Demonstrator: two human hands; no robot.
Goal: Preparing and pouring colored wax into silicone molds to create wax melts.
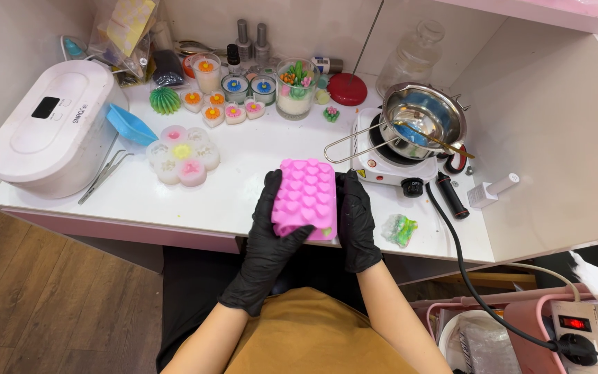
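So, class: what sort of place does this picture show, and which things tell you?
Probably a home craft bench for candle or soap making: a pink silicone mould with heart-shaped cavities in gloved hands, a metal melting pot on a small hotplate, and finished flower candles.

The mould (305, 198) hides both palms and most fingers of the left hand (266, 239) and right hand (356, 220), the power strip (579, 332) and white tub (482, 341) are cut off by the bottom edge, and the back-row bottles (252, 40) are too small to tell apart.
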